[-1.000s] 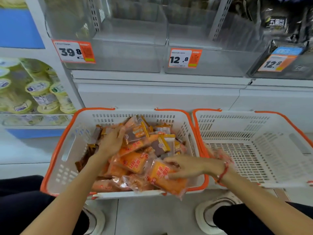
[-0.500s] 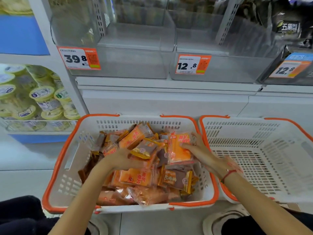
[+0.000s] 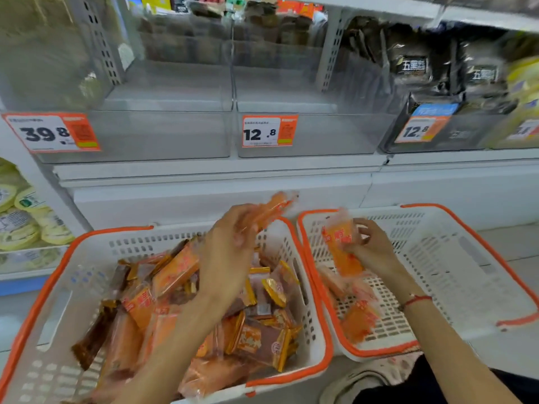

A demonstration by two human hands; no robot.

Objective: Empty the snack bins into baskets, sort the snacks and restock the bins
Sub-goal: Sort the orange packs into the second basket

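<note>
Both hands have been lifted out of the snack pile since the earlier frame. An orange packet (image 3: 269, 209) is pinched by the left hand (image 3: 230, 243) and held above the far rim of the left basket (image 3: 318, 330), which is heaped with orange and brown snack packets (image 3: 256, 339). A second orange packet (image 3: 339, 246) is gripped in the curled fingers of the right hand (image 3: 373, 249), over the right basket (image 3: 455, 258), where a few orange packets (image 3: 358, 319) are already laid. Two clear bins (image 3: 163, 135) are seen on the shelf behind, marked with price tags (image 3: 268, 131) reading 39.8 and 12.8.
</note>
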